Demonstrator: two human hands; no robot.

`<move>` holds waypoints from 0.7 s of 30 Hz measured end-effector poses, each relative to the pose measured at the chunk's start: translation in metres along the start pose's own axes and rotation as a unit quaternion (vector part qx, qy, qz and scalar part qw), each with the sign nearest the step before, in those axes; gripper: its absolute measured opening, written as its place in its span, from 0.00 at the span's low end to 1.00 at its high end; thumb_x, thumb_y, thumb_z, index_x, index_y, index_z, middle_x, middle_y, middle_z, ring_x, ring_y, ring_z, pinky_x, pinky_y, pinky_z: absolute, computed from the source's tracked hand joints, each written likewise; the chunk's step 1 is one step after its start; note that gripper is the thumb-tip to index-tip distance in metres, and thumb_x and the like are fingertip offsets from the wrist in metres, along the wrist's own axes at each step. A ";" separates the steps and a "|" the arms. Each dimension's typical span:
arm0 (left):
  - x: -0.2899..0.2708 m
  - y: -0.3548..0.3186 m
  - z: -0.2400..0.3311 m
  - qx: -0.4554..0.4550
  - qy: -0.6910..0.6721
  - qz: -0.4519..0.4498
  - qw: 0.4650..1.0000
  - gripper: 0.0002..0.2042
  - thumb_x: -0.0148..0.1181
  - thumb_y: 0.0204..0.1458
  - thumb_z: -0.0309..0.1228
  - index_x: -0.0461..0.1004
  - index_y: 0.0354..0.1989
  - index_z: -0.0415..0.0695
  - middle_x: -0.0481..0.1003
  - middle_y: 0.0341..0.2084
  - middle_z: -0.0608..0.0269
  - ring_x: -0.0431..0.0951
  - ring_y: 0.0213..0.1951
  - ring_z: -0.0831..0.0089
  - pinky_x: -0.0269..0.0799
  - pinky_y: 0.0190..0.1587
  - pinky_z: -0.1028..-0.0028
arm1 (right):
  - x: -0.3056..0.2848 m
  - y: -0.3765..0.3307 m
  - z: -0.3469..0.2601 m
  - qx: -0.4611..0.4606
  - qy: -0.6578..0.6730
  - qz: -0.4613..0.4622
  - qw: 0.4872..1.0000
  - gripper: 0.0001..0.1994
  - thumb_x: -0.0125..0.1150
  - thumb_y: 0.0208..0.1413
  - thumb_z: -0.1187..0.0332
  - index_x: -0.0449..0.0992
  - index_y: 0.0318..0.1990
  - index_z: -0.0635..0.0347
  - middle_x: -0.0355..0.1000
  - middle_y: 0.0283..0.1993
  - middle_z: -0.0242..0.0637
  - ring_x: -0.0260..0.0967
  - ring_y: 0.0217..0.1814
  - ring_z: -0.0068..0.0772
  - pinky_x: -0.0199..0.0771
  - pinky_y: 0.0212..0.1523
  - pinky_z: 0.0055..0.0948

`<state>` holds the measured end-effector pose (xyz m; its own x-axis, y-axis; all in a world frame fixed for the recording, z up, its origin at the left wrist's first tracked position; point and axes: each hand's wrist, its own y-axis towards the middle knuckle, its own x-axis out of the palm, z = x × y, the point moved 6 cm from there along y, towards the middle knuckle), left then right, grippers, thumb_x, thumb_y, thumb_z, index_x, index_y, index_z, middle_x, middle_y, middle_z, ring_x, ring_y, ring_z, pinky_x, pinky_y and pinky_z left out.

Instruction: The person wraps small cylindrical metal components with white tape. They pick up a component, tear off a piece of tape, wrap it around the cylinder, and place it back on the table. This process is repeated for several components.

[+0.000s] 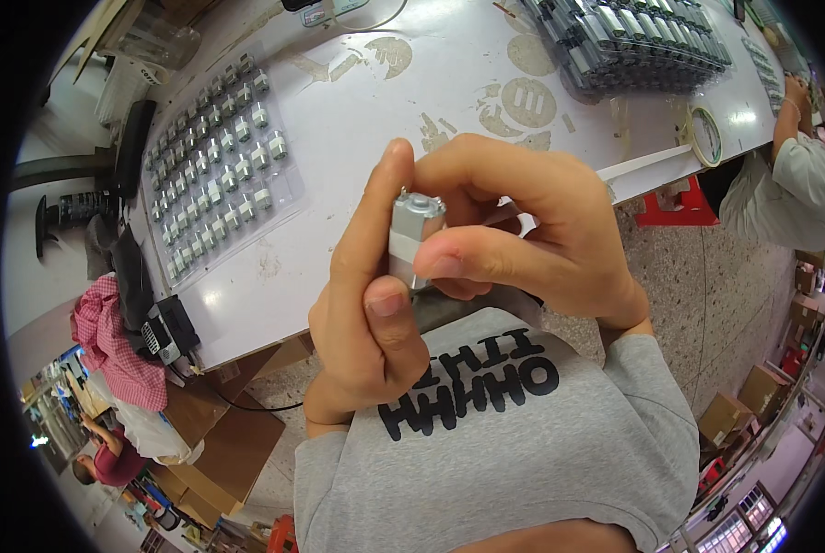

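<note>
A small silver electric motor [418, 217] stands roughly upright between my hands, above the table's front edge. A pale band of tape [407, 247] lies across its side, and metal tabs show at its top end. My left hand [362, 295] is closed on the motor, with a finger along its left side and the thumb near its lower end. From the right, my right hand [550, 226] presses its thumb against the motor's banded side. Its other fingers curl behind and are partly hidden.
A clear tray [288, 189] with rows of similar motors lies left on the white table [339, 120]. Stacked trays of motors [633, 46] stand back right. Near them is a tape roll [705, 136] with a strip pulled out. Another person [799, 175] sits far right.
</note>
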<state>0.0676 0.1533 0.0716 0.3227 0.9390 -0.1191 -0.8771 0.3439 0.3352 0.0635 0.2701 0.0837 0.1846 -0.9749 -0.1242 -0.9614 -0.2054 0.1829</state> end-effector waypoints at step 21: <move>-0.014 0.020 0.005 0.087 0.188 -0.003 0.978 0.23 0.67 0.29 0.23 0.71 0.40 0.43 0.71 0.31 0.64 0.68 0.30 0.76 0.65 0.30 0.79 | -0.016 0.001 -0.003 -0.023 -0.028 0.016 0.999 0.05 0.57 0.47 0.73 0.71 0.25 0.67 0.64 0.19 0.30 0.59 0.18 0.15 0.55 0.19 0.14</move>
<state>0.0474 0.1470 0.0847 0.1453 0.8837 -0.4450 -0.7916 0.3736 0.4835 0.0598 0.2854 0.0884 0.1409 -0.9749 -0.1721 -0.9562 -0.1790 0.2315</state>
